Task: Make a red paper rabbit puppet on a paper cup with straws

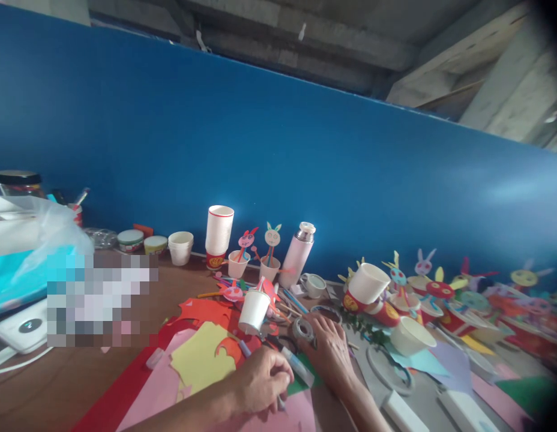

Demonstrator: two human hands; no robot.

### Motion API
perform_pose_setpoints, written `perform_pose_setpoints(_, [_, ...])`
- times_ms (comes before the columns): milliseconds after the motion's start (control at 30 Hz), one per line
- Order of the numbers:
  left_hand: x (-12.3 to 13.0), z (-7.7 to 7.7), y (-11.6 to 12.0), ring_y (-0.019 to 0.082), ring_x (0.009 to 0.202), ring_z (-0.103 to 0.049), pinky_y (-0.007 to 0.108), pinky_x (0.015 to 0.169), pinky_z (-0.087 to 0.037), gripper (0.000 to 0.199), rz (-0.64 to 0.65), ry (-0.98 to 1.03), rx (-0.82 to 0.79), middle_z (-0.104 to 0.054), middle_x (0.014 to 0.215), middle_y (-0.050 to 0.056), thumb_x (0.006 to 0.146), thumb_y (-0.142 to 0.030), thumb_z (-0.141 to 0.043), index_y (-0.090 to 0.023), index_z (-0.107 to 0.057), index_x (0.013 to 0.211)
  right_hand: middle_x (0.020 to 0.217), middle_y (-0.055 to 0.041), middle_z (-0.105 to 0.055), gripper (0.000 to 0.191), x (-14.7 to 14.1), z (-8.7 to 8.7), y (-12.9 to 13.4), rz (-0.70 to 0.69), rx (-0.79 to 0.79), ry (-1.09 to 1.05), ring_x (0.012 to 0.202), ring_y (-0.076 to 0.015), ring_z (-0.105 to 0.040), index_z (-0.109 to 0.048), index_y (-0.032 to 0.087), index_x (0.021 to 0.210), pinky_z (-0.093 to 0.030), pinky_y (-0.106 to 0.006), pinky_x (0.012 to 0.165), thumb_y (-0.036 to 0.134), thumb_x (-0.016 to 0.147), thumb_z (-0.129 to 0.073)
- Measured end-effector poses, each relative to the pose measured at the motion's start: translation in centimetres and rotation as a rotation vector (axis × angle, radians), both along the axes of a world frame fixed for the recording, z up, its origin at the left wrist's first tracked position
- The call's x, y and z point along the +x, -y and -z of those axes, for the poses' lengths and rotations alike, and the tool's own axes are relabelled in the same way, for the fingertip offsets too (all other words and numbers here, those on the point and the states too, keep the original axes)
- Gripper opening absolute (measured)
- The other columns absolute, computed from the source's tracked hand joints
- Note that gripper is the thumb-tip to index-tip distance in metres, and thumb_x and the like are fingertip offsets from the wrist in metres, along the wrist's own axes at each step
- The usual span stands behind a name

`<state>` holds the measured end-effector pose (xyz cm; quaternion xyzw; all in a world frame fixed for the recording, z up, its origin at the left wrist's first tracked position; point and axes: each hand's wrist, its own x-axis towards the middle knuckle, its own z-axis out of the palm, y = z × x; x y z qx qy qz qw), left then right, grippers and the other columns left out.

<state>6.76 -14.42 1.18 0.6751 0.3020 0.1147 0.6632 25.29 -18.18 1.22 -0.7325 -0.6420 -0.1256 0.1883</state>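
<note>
My left hand (263,379) is closed low over the pink paper (156,390), fingers curled inward. A slim purple-ended thing (245,349) sticks out beside its knuckles, and a pale tip shows below the fingers; whether these are one object I cannot tell. Fingers bent, my right hand (328,348) grips a roll of tape (302,330). Between the hands lies a clear glue-like tube (298,366) on green paper. Just beyond stands a white paper cup (254,311) with a stick in it. Yellow paper (204,354) and red paper (204,310) lie left.
Stacked cups (219,231), two cups with rabbit-faced figures (272,236) and a pink thermos (296,255) stand along the blue partition (278,150). More cup figures (439,290) crowd the right. A white device (29,327) with a cable sits left.
</note>
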Motion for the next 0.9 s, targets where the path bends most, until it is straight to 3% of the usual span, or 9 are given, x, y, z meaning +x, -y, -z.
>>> perform_pose_setpoints(267, [0.1,0.8,-0.1,0.007,0.033,-0.048,0.014,0.026,-0.033,0.019,-0.029,0.048,-0.032,-0.057,0.059,0.002,0.073,-0.029,-0.044,-0.014,-0.054,0.077,0.101,-0.0038,-0.063,0.036,0.2,0.8,-0.5,0.027,-0.013,0.050,0.102,-0.0242,-0.049,-0.053,0.026,0.107,-0.027,-0.040,0.088,0.027,0.072,-0.053])
perform_pose_setpoints(433, [0.3,1.1,-0.9,0.010,0.036,-0.054,0.015,0.026,-0.034,0.026,-0.130,0.145,-0.179,-0.058,0.069,0.004,0.075,-0.032,-0.040,-0.015,-0.046,0.094,0.096,-0.0040,-0.064,0.035,0.1,0.6,-0.2,0.018,-0.004,0.099,0.101,-0.0245,-0.049,-0.054,0.026,0.103,-0.021,-0.045,0.093,0.021,0.068,-0.054])
perform_pose_setpoints(567, [0.5,0.5,-1.1,0.010,0.038,-0.050,0.020,0.030,-0.040,0.031,-0.234,0.197,-0.320,-0.054,0.070,0.002,0.071,-0.027,-0.042,-0.015,-0.041,0.100,0.100,-0.0045,-0.062,0.035,0.2,0.2,0.2,0.034,-0.027,0.117,0.104,-0.0253,-0.047,-0.056,0.026,0.100,-0.018,-0.046,0.094,0.019,0.065,-0.055])
perform_pose_setpoints(700, [0.6,0.1,-0.6,0.011,0.044,-0.052,0.026,0.033,-0.045,0.034,-0.269,0.227,-0.436,-0.053,0.078,0.004,0.070,-0.022,-0.042,-0.016,-0.037,0.102,0.097,-0.0024,-0.062,0.029,-0.2,-0.7,0.2,0.001,-0.019,0.082,0.100,-0.0239,-0.048,-0.057,0.028,0.099,-0.021,-0.044,0.092,0.024,0.070,-0.053])
perform_pose_setpoints(900, [1.2,0.6,-0.3,0.012,0.045,-0.053,0.023,0.033,-0.043,0.034,-0.261,0.210,-0.512,-0.056,0.077,0.005,0.067,-0.016,-0.043,-0.016,-0.037,0.100,0.088,-0.0015,-0.064,0.020,-1.4,-1.4,-1.8,-0.033,0.001,0.051,0.088,-0.0204,-0.052,-0.061,0.028,0.091,-0.026,-0.037,0.085,0.025,0.075,-0.050])
